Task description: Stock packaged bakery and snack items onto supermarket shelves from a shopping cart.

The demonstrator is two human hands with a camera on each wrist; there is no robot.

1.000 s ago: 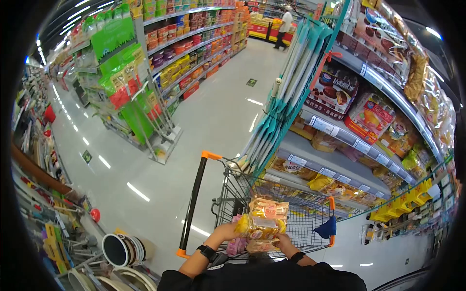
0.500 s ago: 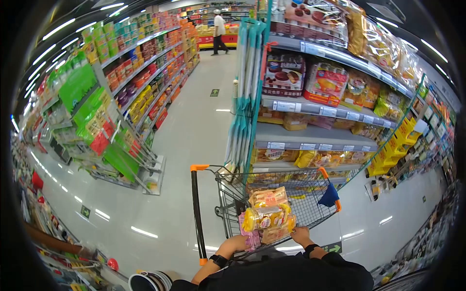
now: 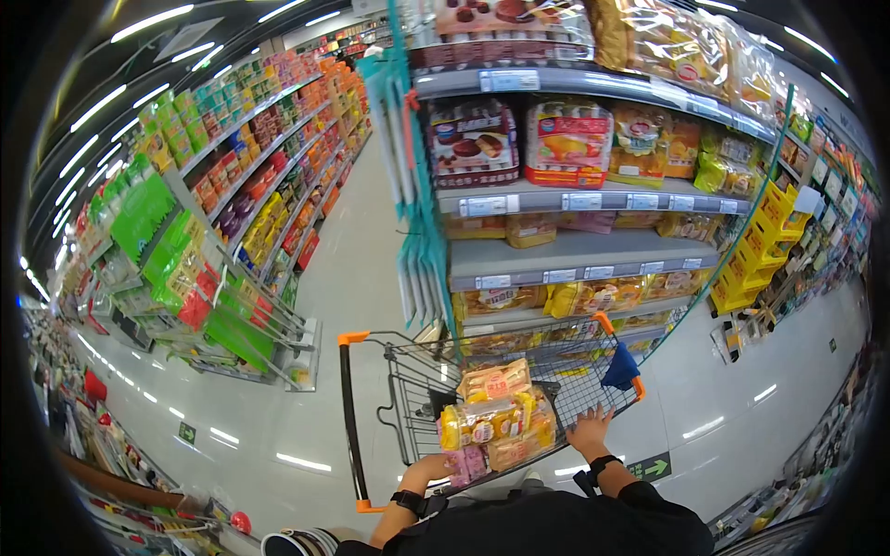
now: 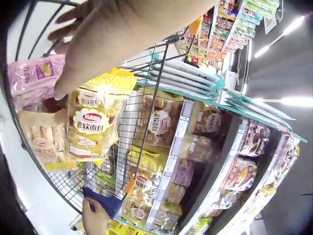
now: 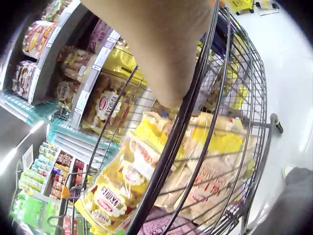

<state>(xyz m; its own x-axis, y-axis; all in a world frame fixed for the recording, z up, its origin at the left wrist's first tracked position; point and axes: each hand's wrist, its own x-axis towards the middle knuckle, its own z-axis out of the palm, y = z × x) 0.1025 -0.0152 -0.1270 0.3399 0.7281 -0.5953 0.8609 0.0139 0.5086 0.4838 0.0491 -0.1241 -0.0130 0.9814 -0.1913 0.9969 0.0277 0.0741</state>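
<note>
A yellow-topped bag of bread rolls (image 3: 487, 422) lies on other packages in the shopping cart (image 3: 349, 408). Under and around it are a peach-coloured bread bag (image 3: 496, 380), another pale bread bag (image 5: 205, 181) and purple packets (image 4: 36, 78). My left hand (image 3: 426, 471) is at the cart's near side by the purple packets, fingers loosely extended, its thumb close to the bread bag in the left wrist view. My right hand (image 3: 591, 432) reaches over the near rim, fingers spread; in the left wrist view it overlaps the blue flap (image 4: 103, 201) at the cart's end.
Bread shelves (image 3: 575, 250) stand just beyond the cart, with teal-wrapped poles (image 3: 408, 204) at their left end. Left of the aisle is a green display stand (image 3: 204, 287). Yellow crates (image 3: 760, 255) are stacked at right. A striped bucket (image 3: 298, 542) sits near my left elbow.
Both hands held the yellow bread bag at first; now it rests on the pile and they are apart. The right hand has moved right along the cart. My view has turned right toward the shelves.
</note>
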